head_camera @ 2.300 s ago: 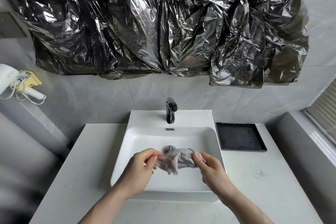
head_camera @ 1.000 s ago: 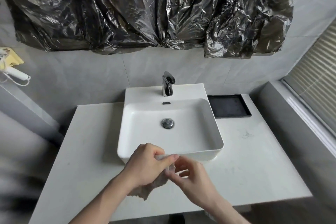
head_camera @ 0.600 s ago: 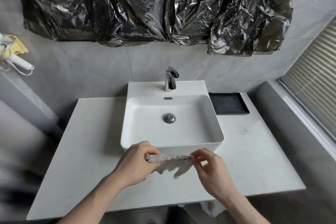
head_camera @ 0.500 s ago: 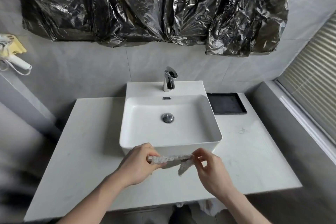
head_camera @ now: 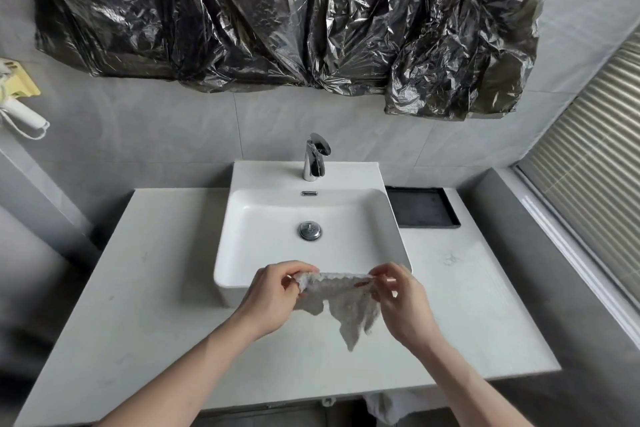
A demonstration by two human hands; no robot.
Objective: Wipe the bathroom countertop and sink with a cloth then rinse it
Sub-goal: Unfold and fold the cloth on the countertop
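The person stands square to the vanity with both hands raised just in front of the sink (head_camera: 311, 215), stretching a small grey-white cloth (head_camera: 341, 302) between them. The left hand (head_camera: 273, 298) pinches one top corner and the right hand (head_camera: 398, 302) pinches the other, so the upper edge runs taut while the rest hangs ragged above the countertop (head_camera: 149, 288), not touching it as far as I can tell. This looks to me like the opening-out step, getting the cloth spread or folded into a usable pad before any wiping starts. The next move, I'd guess, calls for gathering it flat under one palm and lowering it onto the stone. There is wide bare counter to the left of the basin and a fair stretch to the right, where a dark tray (head_camera: 424, 208) sits against the wall just beside the sink's back corner and would have to be worked around. The basin's raised walls and the faucet (head_camera: 315, 158) at its rear leave tight seams to follow, and the counter's front edge is close below the hands.
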